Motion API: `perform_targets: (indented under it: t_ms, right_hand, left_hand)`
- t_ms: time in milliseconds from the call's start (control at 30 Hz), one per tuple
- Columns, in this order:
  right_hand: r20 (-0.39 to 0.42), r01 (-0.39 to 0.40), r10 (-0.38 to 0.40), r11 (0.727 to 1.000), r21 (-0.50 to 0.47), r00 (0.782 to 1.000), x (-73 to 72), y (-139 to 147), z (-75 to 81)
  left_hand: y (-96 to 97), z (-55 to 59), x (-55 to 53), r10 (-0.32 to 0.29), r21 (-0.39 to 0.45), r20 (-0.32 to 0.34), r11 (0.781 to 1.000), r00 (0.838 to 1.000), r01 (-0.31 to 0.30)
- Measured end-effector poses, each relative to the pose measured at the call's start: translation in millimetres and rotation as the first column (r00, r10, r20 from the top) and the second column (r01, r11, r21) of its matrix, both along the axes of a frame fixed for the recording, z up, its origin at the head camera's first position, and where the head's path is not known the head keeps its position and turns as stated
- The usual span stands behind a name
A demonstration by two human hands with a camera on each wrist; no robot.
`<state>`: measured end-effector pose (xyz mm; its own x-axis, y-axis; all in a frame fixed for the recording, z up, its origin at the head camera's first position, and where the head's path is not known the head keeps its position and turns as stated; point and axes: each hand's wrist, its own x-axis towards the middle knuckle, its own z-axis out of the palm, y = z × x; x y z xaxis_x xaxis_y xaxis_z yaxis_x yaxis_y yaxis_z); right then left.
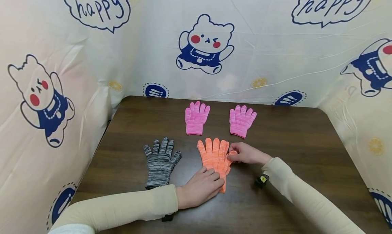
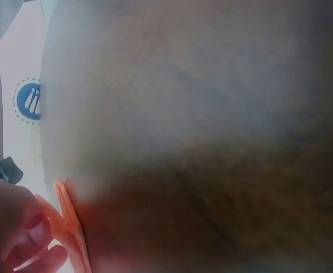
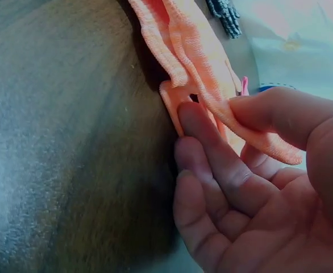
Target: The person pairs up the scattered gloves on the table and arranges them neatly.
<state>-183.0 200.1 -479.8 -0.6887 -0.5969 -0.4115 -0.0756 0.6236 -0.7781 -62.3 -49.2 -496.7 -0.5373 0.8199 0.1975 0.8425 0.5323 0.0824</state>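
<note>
An orange knit glove (image 1: pixel 215 155) lies on the table, fingers pointing away, in the middle of the head view. My right hand (image 1: pixel 246 153) pinches its thumb at the right side; in the right wrist view, the thumb and fingers (image 3: pixel 212 153) have the orange fabric (image 3: pixel 195 62) between them, with several folds or layers showing. My left hand (image 1: pixel 202 188) lies across the glove's cuff with bent fingers. In the left wrist view, those fingers (image 2: pixel 38 239) grip at the orange edge (image 2: pixel 70 227), partly hidden by the hand itself.
A grey-and-black striped glove (image 1: pixel 160 162) lies flat to the left, its cuff beside my left sleeve (image 1: pixel 137 201). Two pink gloves, one left (image 1: pixel 196 120) and one right (image 1: pixel 242 121), lie farther back on the dark wooden table (image 1: pixel 291 132). Printed cloth (image 1: pixel 260 50) hangs around the table.
</note>
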Motion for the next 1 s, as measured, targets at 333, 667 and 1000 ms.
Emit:
perform_targets:
  t_ms: [333,667,1000]
  right_hand:
    - [-0.003,-0.06,0.06,0.998,-0.022,0.998,-15.7,15.8,-45.5]
    - [0.097,-0.06,0.067,0.996,-0.069,0.993,-24.5,23.3,-72.4]
    - [0.034,-0.146,0.15,0.983,-0.11,0.988,-6.4,12.2,-20.2]
  left_hand:
    - [1.6,-0.1,0.5,0.028,-0.019,0.019,0.999,0.999,-0.028]
    - [0.1,-3.5,-0.3,0.036,0.001,0.067,0.999,0.997,-0.036]
    - [0.2,-1.3,-0.5,0.043,-0.026,0.08,0.999,0.996,-0.041]
